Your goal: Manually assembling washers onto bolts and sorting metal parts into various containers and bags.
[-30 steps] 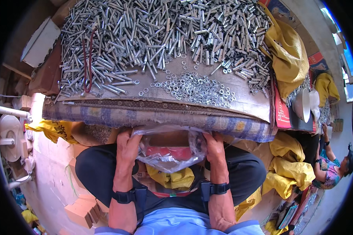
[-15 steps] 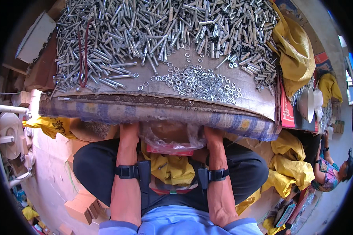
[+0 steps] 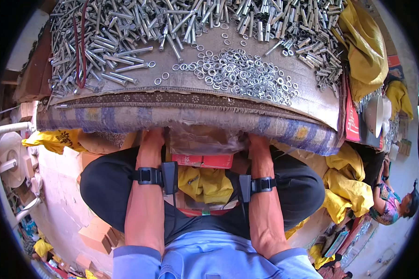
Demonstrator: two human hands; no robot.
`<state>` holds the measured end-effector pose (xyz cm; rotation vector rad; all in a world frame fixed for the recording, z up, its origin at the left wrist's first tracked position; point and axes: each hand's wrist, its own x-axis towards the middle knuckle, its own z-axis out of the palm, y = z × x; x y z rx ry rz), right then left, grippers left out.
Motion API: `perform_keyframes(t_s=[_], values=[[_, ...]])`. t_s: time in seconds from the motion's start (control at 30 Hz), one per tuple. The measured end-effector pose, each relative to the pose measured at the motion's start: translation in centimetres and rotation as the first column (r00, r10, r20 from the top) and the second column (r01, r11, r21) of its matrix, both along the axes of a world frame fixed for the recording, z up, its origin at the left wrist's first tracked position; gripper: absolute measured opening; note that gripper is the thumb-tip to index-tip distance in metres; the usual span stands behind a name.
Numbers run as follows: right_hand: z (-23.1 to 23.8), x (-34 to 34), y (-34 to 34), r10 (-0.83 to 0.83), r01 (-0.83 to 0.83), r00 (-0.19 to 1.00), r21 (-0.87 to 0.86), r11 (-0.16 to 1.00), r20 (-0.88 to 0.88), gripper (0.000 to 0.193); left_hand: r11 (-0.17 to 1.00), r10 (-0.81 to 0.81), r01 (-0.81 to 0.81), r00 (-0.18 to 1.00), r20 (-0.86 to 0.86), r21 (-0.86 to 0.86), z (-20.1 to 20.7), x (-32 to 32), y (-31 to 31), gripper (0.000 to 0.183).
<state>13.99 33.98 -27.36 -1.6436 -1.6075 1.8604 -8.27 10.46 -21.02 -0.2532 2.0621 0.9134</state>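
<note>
Both my hands reach under the padded front edge of the table. My left hand (image 3: pixel 153 137) is at the left side of a clear plastic bag (image 3: pixel 207 140), and my right hand (image 3: pixel 259 143) is at its right side. Their fingers are hidden under the edge, so their grip does not show. The bag lies over a red box (image 3: pixel 202 161) between my knees. On the table above are a heap of metal washers (image 3: pixel 239 69), a pile of bolts (image 3: pixel 111 51) and many metal sleeves (image 3: pixel 284 18).
A checked cloth (image 3: pixel 191 122) pads the table edge. A dark red cord loop (image 3: pixel 81 60) lies on the bolts. Yellow sacks (image 3: pixel 347 188) and a white bowl (image 3: pixel 373 116) are at the right, near another person (image 3: pixel 391 200). Cardboard boxes (image 3: pixel 97 235) stand at the lower left.
The view has shifted, with the tabletop now higher in the picture. Both hands reach a little farther under the edge, and more of the red box's front shows below the bag.
</note>
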Motion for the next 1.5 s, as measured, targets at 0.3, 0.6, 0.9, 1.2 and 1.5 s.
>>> perform_keyframes(t_s=[0.3,0.6,0.9,1.2,1.5], values=[[-0.6,-1.5,-3.1,-0.322,0.337,0.928,0.051,0.94,-0.19,0.039,0.91,0.307,-0.323,0.946,0.103,0.258,-5.7,-0.3,-0.9,0.034],[4.0,1.8,-4.2,-0.348,0.303,0.929,-0.281,0.911,-0.124,0.026,0.74,0.467,-0.521,0.853,0.234,0.426,-2.0,2.0,-2.7,0.034],[6.7,2.7,-7.0,-0.176,0.141,0.953,-0.151,0.978,-0.248,0.043,0.843,0.361,-0.247,0.918,-0.164,0.477,-3.0,4.1,-4.5,0.053],[2.4,3.7,-5.6,-0.275,0.272,0.961,-0.08,0.959,-0.031,0.032,0.975,0.205,-0.143,0.871,-0.446,0.17,-9.0,3.1,-3.2,0.025],[3.6,4.9,-3.9,-0.64,0.595,0.731,-0.238,0.768,-0.236,0.014,0.775,0.567,-0.547,0.823,0.034,0.315,-10.5,1.6,-3.5,0.031]])
